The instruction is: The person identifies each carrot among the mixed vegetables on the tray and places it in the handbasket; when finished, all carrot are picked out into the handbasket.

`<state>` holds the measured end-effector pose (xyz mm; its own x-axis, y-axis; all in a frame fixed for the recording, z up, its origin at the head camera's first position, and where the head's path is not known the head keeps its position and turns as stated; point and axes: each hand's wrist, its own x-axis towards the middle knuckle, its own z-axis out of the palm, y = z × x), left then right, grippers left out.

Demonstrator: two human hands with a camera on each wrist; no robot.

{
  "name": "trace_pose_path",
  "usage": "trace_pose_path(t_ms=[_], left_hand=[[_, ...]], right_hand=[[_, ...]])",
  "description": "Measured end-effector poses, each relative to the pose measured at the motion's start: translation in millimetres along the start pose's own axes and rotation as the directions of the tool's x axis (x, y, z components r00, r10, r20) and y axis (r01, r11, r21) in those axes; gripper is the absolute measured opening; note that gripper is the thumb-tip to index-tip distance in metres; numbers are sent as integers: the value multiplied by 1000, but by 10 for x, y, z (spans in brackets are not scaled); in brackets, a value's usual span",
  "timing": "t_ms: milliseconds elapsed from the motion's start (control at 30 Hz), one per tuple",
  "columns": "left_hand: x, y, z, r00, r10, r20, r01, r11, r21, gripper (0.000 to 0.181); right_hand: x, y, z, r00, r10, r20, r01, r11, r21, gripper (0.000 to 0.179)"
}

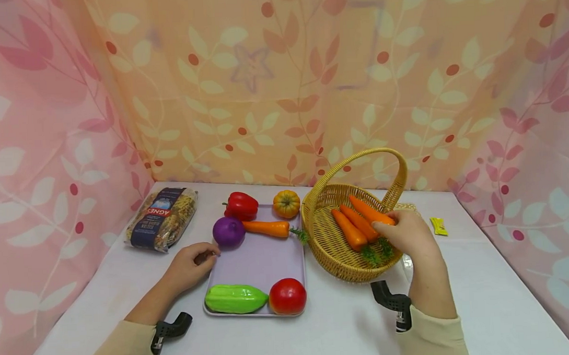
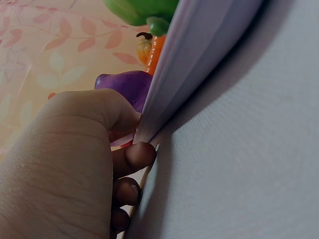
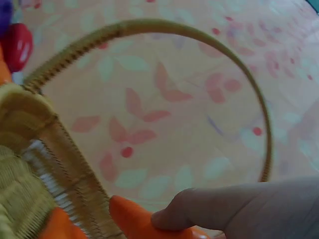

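Note:
My right hand (image 1: pixel 411 233) grips a carrot (image 1: pixel 366 208) by its thick end, over the right side of a wicker basket (image 1: pixel 329 265). Two more carrots (image 1: pixel 347 230) lie inside, leafy tops toward me. In the right wrist view the thumb presses on the orange carrot (image 3: pixel 132 214) beside the basket wall. At the lilac tray's (image 1: pixel 261 259) left edge is my left hand (image 1: pixel 192 261); the left wrist view shows its thumb and fingers pinching the rim (image 2: pixel 149 117). On the tray are a carrot (image 1: pixel 267 228), a purple round vegetable (image 1: pixel 228 232), a green gourd (image 1: pixel 236 298) and a tomato (image 1: pixel 287 296).
A red bell pepper (image 1: pixel 243 206) and a small pumpkin (image 1: pixel 286 204) sit at the tray's far end. Left of the tray lies a packaged bag (image 1: pixel 162 218). The basket's tall handle (image 1: pixel 359 154) arches over it. A yellow packet (image 1: pixel 439 226) lies at the right.

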<state>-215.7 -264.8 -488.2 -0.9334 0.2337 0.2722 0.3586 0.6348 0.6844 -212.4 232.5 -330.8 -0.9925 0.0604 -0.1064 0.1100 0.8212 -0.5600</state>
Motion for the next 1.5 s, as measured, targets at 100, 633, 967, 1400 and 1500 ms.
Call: trace_pose_path(t_ms=[100, 633, 967, 1400, 1500], left_hand=[[-6, -2, 1, 1000, 3, 0, -3, 1000, 1, 18], [11, -8, 7, 1000, 1, -4, -1, 1000, 11, 19], [9, -19, 6, 1000, 21, -7, -21, 1000, 7, 18], [10, -7, 4, 1000, 6, -5, -6, 1000, 4, 18], [9, -13, 8, 1000, 8, -4, -8, 1000, 1, 19]], right_hand=[[71, -95, 189, 1000, -17, -7, 17, 999, -31, 58], [276, -285, 843, 987, -136, -91, 114, 970, -215, 67], [238, -339, 853, 990, -100, -96, 68, 952, -298, 71], [-127, -597, 416, 970, -133, -202, 86, 971, -225, 51], [-258, -664, 333, 956, -165, -243, 122, 976, -182, 51]])
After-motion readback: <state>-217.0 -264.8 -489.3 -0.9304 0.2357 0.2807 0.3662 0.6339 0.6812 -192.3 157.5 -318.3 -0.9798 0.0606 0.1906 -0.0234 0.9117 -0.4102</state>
